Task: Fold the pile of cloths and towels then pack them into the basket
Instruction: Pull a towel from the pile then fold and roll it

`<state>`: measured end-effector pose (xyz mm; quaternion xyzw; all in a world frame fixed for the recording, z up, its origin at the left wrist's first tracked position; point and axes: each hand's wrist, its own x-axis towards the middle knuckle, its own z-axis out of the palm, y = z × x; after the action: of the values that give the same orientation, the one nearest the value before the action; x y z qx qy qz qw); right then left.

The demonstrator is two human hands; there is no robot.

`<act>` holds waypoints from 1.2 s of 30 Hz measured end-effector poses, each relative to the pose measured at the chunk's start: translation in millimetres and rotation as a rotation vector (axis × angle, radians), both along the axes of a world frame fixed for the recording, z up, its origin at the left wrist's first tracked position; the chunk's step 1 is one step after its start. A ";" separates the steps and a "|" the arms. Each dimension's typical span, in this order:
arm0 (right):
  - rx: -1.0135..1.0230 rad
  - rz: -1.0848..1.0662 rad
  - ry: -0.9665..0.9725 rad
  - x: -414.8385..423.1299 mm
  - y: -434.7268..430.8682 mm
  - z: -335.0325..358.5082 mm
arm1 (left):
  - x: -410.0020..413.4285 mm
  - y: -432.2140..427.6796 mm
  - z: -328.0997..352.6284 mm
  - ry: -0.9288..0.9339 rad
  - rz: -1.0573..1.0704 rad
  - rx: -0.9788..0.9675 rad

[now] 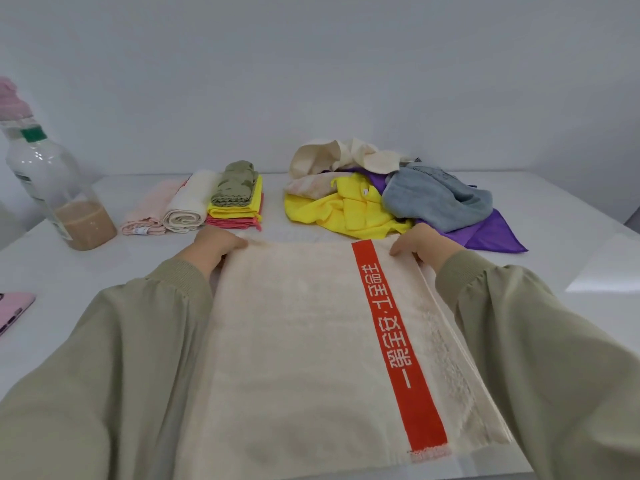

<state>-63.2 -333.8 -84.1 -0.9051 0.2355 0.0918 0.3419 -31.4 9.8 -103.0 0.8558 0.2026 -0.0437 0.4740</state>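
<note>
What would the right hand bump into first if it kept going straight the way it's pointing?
Most likely the yellow cloth lying just beyond it. The right hand grips the towel at its far edge and points forward and a bit left. Depth is hard to judge here.

Plastic bottle [52, 188], green-capped, part-filled with brown liquid, by the table's [588, 258] left edge; pink phone [14, 311] nearer.

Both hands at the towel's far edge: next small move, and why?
Probably lift the far corners and bring them to the near edge: the cream terry towel with a red lettered stripe lies flat, left hand and right hand pinching its far corners.
</note>
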 end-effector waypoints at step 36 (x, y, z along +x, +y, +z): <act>0.382 -0.071 -0.556 -125.5 -5.3 -38.2 | -159.4 5.0 -14.2 -0.240 -0.060 -0.575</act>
<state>-188.7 -339.0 -122.2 -0.8064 0.1430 -0.1279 0.5594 -190.8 14.8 -117.2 0.6912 0.0994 -0.0118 0.7157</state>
